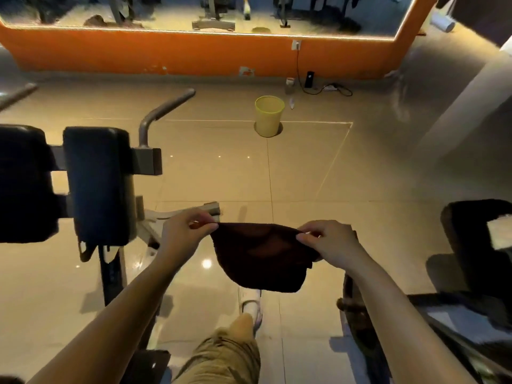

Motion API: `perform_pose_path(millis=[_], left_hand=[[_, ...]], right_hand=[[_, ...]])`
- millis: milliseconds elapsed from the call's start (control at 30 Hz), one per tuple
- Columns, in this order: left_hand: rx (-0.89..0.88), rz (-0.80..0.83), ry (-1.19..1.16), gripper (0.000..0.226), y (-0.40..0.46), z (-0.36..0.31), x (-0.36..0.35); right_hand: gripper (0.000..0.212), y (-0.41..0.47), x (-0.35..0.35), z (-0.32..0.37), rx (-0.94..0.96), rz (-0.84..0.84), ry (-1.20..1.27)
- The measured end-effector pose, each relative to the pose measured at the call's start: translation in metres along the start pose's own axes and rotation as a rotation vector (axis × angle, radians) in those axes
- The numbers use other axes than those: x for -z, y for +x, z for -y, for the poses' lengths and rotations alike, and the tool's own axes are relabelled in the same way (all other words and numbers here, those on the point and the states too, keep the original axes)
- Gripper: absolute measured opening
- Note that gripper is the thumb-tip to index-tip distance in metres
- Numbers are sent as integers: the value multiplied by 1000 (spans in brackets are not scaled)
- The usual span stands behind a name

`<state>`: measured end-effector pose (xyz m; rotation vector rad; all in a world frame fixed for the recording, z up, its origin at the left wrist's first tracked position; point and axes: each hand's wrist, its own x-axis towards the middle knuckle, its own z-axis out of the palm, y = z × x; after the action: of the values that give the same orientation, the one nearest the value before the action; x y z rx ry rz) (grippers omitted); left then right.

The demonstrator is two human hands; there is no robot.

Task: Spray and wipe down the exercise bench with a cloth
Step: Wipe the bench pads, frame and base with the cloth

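A dark brown cloth (261, 256) hangs stretched between both hands above the tiled floor. My left hand (185, 231) pinches its upper left corner. My right hand (324, 239) pinches the upper right corner. The exercise bench stands to the left, its black padded seat section (97, 184) nearest the cloth and a second black pad (22, 184) at the frame's left edge, both on a grey metal frame (146, 164). No spray bottle is visible.
A yellow waste bin (268, 115) stands on the floor ahead. Another black machine (476, 245) fills the right side. An orange wall base (166, 54) with a mirror above runs across the back, with a cable and small items at its foot. My leg and shoe (250, 309) are below.
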<state>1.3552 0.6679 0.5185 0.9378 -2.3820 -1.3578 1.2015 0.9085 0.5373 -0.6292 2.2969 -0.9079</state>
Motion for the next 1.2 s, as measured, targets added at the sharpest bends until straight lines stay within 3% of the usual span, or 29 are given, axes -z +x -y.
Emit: perform_pose_path(millis=[233,400,533,667,800,1000,1100,1200], left_hand=[[36,27,106,10,189,-24,-50],[97,-3,76,15,301,-59,-68],[112,56,15,12,386,-94,-101],[55,220,-101,15,471,-145,-155],[-9,417,-44,29,558,-199,-207],[35,161,-63,18,688,-246,-229],[55,73,2,22,759,-247,-222],[68,51,29,22,834,-241,-217]], right_hand=[[16,186,79,23,16,34,-154],[15,278,143,48,30,-53,19],[14,363,184,56,27,-106,-52],[20,466,213,55,-31,-141,27],[20,563,256,58,-157,-109,361],[6,700,314,80,-225,-16,650],[30,763,327,92,-273,21,732],[29,829,333,104,-291,4,763]])
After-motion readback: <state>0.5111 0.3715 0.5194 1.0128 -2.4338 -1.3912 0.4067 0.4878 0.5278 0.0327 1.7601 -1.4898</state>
